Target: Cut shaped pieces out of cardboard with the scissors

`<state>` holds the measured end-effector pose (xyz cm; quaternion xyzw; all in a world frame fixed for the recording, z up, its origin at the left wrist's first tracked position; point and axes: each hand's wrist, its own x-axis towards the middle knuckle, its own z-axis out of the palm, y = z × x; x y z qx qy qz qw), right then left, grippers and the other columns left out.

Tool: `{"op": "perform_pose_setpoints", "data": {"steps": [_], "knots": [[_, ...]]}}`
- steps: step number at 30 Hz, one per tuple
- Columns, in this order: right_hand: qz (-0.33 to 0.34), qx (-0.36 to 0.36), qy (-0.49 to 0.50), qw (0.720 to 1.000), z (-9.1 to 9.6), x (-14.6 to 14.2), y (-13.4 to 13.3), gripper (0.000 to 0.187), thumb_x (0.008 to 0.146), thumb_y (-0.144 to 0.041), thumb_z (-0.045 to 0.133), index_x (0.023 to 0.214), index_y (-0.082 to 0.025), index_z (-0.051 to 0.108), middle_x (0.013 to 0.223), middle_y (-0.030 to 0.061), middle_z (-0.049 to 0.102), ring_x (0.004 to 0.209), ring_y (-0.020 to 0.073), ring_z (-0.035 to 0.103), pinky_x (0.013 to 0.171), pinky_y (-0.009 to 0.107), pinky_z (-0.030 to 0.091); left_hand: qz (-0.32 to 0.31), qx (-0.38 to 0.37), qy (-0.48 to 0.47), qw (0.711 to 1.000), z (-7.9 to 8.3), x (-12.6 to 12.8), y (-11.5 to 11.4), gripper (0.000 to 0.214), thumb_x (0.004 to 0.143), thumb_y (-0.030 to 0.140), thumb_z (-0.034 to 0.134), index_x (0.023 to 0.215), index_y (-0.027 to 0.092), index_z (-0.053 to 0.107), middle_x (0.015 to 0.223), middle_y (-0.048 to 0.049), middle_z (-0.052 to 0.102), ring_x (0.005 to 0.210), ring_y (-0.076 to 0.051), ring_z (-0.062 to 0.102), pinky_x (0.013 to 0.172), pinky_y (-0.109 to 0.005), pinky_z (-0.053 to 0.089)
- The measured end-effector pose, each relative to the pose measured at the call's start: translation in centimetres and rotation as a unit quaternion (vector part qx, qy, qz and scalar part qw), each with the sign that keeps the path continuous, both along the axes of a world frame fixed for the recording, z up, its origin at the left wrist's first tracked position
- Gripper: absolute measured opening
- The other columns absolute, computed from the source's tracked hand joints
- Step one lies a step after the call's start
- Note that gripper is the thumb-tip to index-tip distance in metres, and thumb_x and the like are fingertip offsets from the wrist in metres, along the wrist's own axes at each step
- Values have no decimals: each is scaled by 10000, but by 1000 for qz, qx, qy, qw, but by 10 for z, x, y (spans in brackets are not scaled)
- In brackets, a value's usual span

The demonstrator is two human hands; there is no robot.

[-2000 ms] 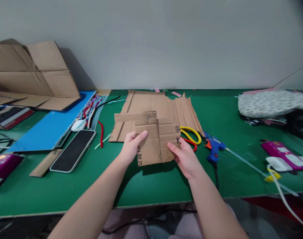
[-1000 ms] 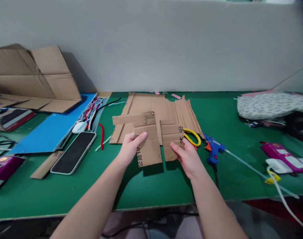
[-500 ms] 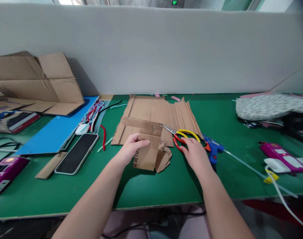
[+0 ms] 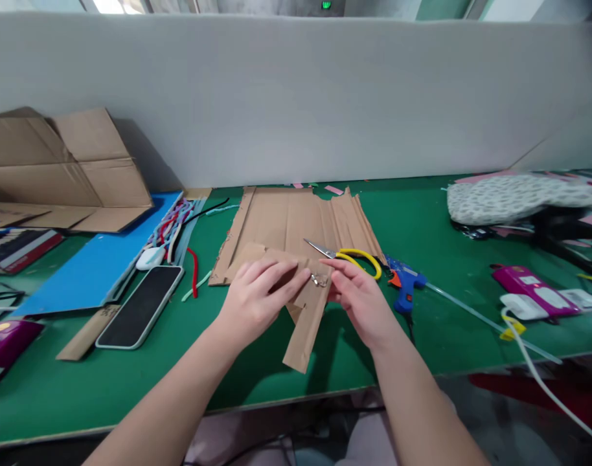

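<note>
Between my two hands is a cut cardboard piece (image 4: 309,323), raised over the table with a long strip pointing down toward me. My left hand (image 4: 257,294) lies over its left part, fingers closed on it. The fingertips of my right hand (image 4: 357,294) pinch its right edge. Small dark printed marks show on the cardboard near my fingertips. Scissors (image 4: 347,255) with yellow and red handles rest on the large cardboard sheet (image 4: 286,217), just beyond my right hand; part of their handle is hidden by it.
A blue glue gun (image 4: 407,285) with a clear glue stick lies to the right. On the left are a phone (image 4: 141,307), pipe cleaners (image 4: 193,272), a blue board (image 4: 102,265) and a folded carton (image 4: 67,168). A purple power strip (image 4: 532,291) sits at right.
The scissors have left my right hand and now lie on the sheet. The cardboard piece has been turned, its strip now pointing toward me, and my right hand has taken hold of it.
</note>
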<state>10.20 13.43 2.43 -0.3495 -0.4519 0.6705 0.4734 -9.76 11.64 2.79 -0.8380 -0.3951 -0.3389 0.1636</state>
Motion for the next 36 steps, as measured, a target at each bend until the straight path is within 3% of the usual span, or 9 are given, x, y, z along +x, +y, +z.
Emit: {"op": "perform_pose_setpoints", "data": {"steps": [5, 8, 10, 14, 20, 25, 27, 32, 36], "knots": [[-32, -10, 0, 999, -3, 2, 4, 281, 697, -292, 746, 970, -260, 687, 767, -20, 675, 719, 128, 630, 618, 243, 525, -6, 31, -50, 998, -6, 6, 2, 465, 811, 103, 562, 1201, 353, 607, 1135, -45, 669, 1043, -224, 588, 930, -379, 411], [-70, -5, 5, 997, -4, 4, 6, 288, 688, -286, 745, 967, -264, 674, 682, -39, 627, 654, 133, 609, 585, 260, 523, 56, 77, -192, 977, -6, 6, 3, 458, 765, 104, 596, 1165, 327, 622, 1253, -57, 580, 1219, -275, 482, 1041, -468, 335], [-104, 12, -1, 995, -5, 4, 7, 257, 695, -285, 738, 942, -263, 669, 682, -38, 612, 660, 138, 599, 583, 262, 515, 77, 25, -373, 924, -8, 7, 3, 413, 783, 164, 594, 1181, 275, 592, 1248, -79, 558, 1213, -272, 487, 1023, -467, 367], [-135, 56, -61, 987, -9, 2, 6, 188, 732, -304, 705, 911, -253, 682, 831, 4, 655, 763, 166, 608, 649, 291, 523, 25, -257, -591, 765, -18, 11, 2, 268, 882, 343, 473, 1074, 210, 605, 1076, -79, 634, 1050, -228, 593, 901, -385, 470], [-137, 85, -65, 985, -9, 2, 7, 204, 761, -272, 672, 953, -281, 604, 762, -26, 625, 710, 154, 598, 629, 281, 510, 89, -133, -593, 789, -25, 7, 1, 517, 742, 236, 689, 1216, 299, 494, 1356, -54, 470, 1262, -203, 441, 1031, -351, 356], [-106, 54, -34, 992, -13, 1, 7, 279, 740, -269, 682, 980, -282, 541, 687, -50, 596, 671, 156, 602, 618, 291, 510, -16, -449, -637, 626, -25, 11, -4, 285, 716, 410, 703, 863, 181, 618, 900, -88, 675, 827, -196, 655, 748, -319, 508], [-80, 49, -29, 995, -16, -3, 8, 286, 748, -278, 674, 1001, -286, 541, 666, -56, 577, 652, 152, 599, 605, 286, 510, -47, -535, -602, 590, -23, 20, -6, 301, 668, 420, 743, 691, 149, 614, 682, -67, 660, 674, -176, 640, 646, -284, 500], [-148, 117, -108, 976, -9, -6, 9, 230, 755, -298, 676, 967, -262, 595, 888, 13, 622, 845, 186, 612, 711, 329, 529, -20, -534, -589, 606, -17, 39, -3, 222, 655, 327, 767, 661, 131, 663, 618, -32, 652, 543, -109, 557, 517, -215, 423], [-226, 172, -135, 949, 15, 15, -37, 153, 761, -358, 678, 905, -311, 661, 1001, 31, 655, 1022, 260, 590, 868, 427, 489, 4, -507, -586, 632, -15, 37, 8, 222, 639, 323, 771, 708, 124, 699, 700, -63, 699, 585, -143, 593, 520, -236, 432]]}}
